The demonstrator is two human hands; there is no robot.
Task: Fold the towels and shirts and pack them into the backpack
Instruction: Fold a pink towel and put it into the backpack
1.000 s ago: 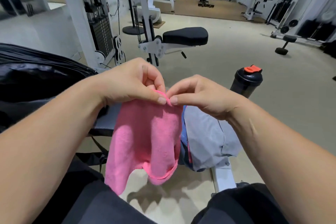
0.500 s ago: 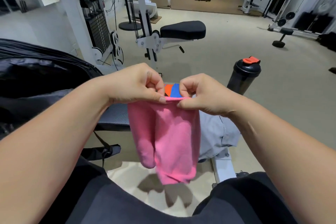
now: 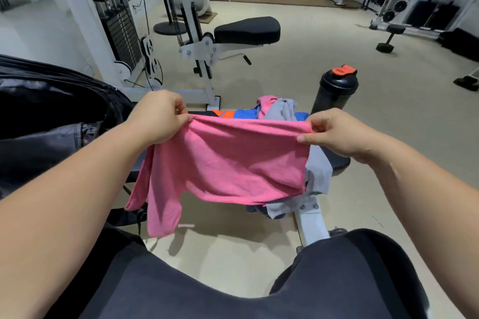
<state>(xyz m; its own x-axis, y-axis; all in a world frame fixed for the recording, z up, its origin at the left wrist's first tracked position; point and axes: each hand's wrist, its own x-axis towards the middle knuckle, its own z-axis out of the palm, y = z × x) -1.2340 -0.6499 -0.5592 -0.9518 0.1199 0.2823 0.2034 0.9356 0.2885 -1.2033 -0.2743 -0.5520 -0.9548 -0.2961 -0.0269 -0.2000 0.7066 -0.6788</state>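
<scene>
— How do my hands stand now?

— Your left hand [image 3: 158,118] pinches the left end of the upper edge of the pink cloth [image 3: 233,160], thumb against curled fingers. Your right hand [image 3: 337,134] pinches the right end in the same way. The two hands are well apart, and the edge is stretched almost straight between them.

— And the cloth itself, where is it?

— It hangs in the air in front of you, above your knees and before the bench [image 3: 337,162]. On the left side it hangs lower, in two narrow flaps. On the right side it is shorter.

— What lies behind it?

— A pile of clothes on the bench. You see a grey shirt [image 3: 317,168] that falls over the near edge, just behind the cloth, and also a blue piece [image 3: 245,113] with some orange beside it. The black backpack [image 3: 51,111] is on your left, beside your left forearm; whether it is open, I cannot tell. A black shaker bottle [image 3: 334,90] with an orange cap stands upright to the right of the pile.
</scene>
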